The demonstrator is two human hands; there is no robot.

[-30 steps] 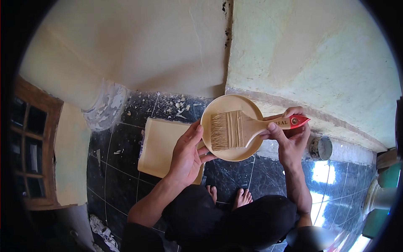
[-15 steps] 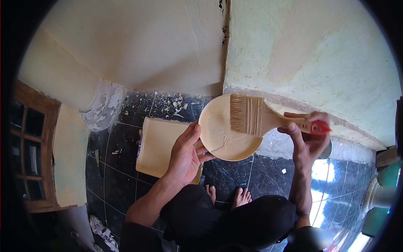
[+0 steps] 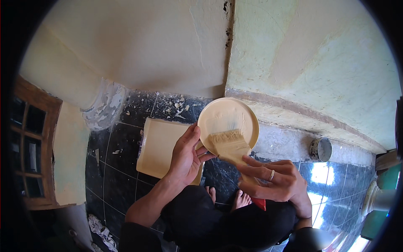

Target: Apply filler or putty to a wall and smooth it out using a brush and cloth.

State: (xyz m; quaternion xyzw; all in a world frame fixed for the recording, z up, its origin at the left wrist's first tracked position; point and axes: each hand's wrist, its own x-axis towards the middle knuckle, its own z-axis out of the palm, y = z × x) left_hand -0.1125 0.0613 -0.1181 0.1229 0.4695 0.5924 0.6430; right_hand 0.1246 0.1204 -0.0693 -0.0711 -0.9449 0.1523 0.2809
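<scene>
A round, shallow lid [image 3: 247, 119] coated inside with cream paint is gripped at its left edge by my left hand [image 3: 185, 157], thumb on the rim and fingers beneath. My right hand [image 3: 277, 180], with a ring on one finger, is closed round the handle of a wide paintbrush [image 3: 230, 149]. The red handle end points down toward my knees. The bristles rest on the paint in the lower part of the lid, and above them a streak shows where the paint is thin.
A rectangular cream-coated tray [image 3: 157, 147] lies on the black tiled floor [image 3: 119, 176]. Paint flakes [image 3: 178, 107] litter the floor by the wall. A metal can [image 3: 321, 149] stands at the right wall base, a crumpled cloth [image 3: 102, 232] lies lower left, and a wood-framed window [image 3: 35, 145] is at left.
My right hand has swung down and left, turning the brush from sideways to bristles-up against the lid. The paint now has a thin streak. My left hand and the lid have barely moved.
</scene>
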